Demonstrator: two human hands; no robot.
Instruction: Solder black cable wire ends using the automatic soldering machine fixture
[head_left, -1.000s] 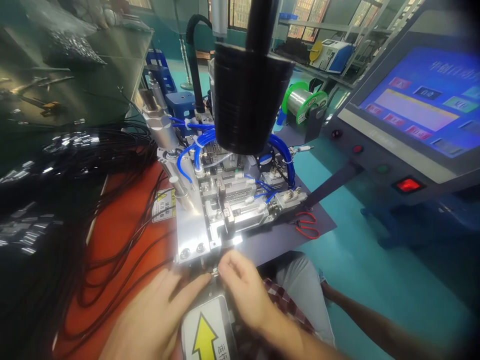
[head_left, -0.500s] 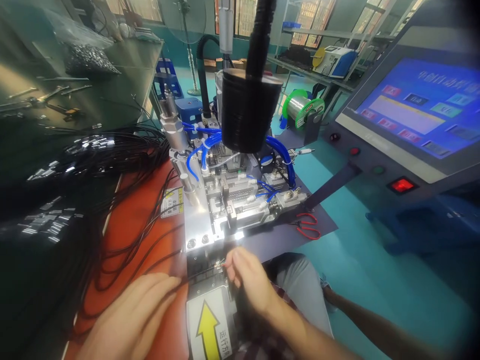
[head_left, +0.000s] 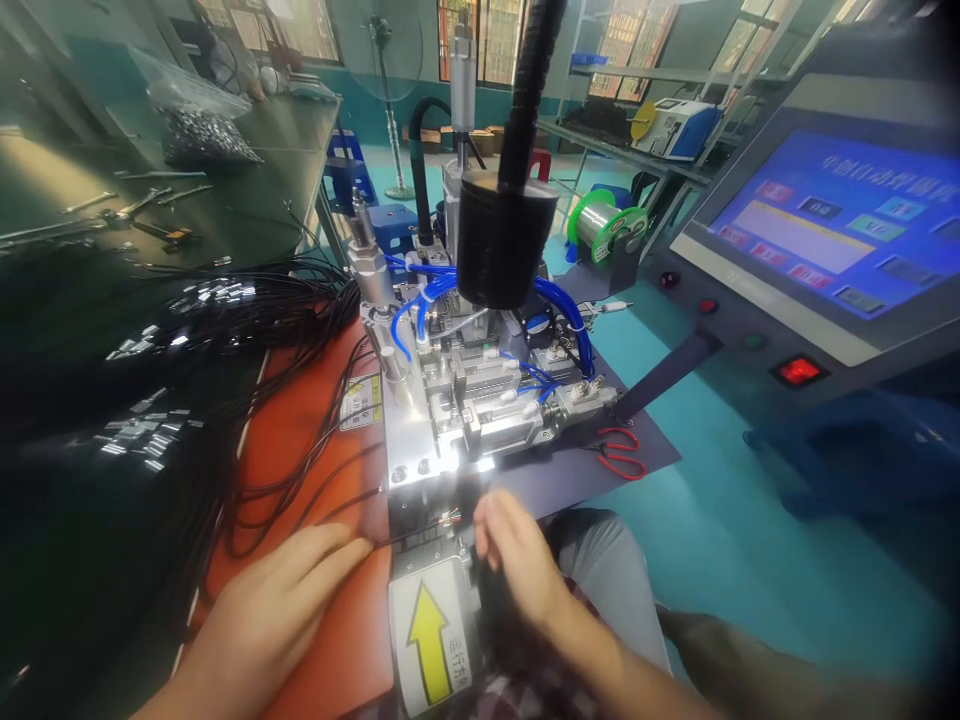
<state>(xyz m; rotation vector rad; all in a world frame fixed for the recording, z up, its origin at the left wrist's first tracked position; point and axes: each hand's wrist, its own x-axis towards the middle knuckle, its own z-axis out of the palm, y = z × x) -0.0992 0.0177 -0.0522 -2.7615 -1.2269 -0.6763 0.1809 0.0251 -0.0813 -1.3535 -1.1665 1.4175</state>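
Note:
My left hand (head_left: 289, 600) lies on the orange mat (head_left: 300, 470), its fingers pinched on a thin black cable (head_left: 382, 541) that runs right into a dark fixture (head_left: 427, 535). The cable's stripped end with small coloured wires (head_left: 450, 517) rests on that fixture. My right hand (head_left: 517, 560) hovers just right of the wire end, fingers loosely curled, holding nothing I can see. A metal machine (head_left: 465, 400) with blue air tubes stands right behind the fixture. A white plate with a yellow arrow (head_left: 429, 630) sits between my hands.
A big bundle of black cables (head_left: 225, 330) covers the bench on the left. Red-handled scissors (head_left: 619, 450) lie right of the machine. A blue touch screen (head_left: 832, 225) with a red lit switch (head_left: 797, 371) stands at the right. A black cylinder (head_left: 504, 240) hangs above the machine.
My right hand has let go of the wire end and drawn back a little to the right. My left hand has slid back along the cable. The view has tilted up slightly.

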